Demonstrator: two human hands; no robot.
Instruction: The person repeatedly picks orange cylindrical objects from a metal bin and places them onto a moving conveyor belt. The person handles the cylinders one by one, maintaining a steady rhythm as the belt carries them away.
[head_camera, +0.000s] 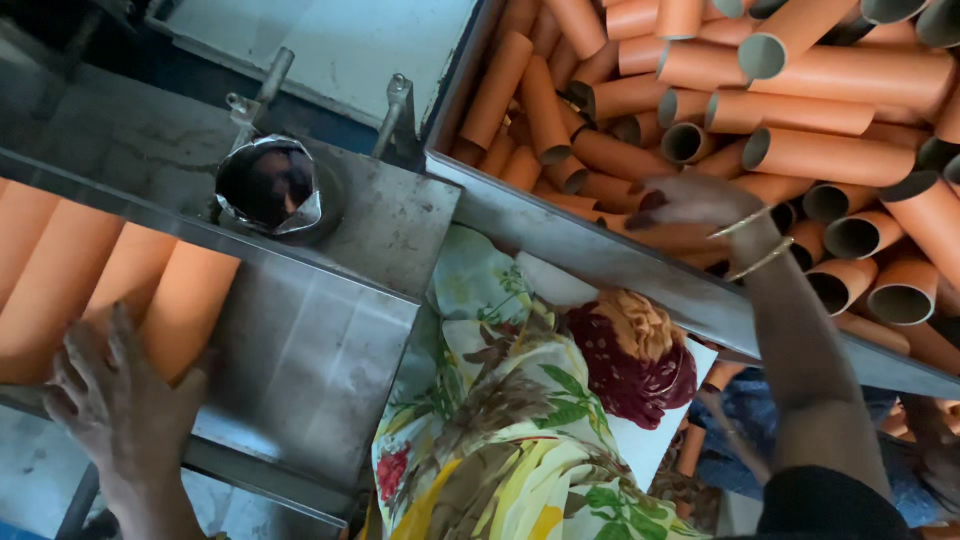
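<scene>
My right hand (692, 212) reaches over the metal rim of a bin (560, 238) and closes on an orange cardboard tube (668, 238) near the bin's front wall; thin bangles circle the wrist. The bin holds a heap of several orange tubes (830, 150) lying at all angles, open ends showing. My left hand (118, 398) rests flat, fingers spread, on a row of orange tubes (95, 275) lying side by side in a metal tray at the left.
A small metal cup with a dark inside (268, 186) sits on the steel plate (320, 350) between tray and bin. Flowered cloth (500, 430) drapes below the bin's edge. Metal brackets (395, 110) stand behind the plate.
</scene>
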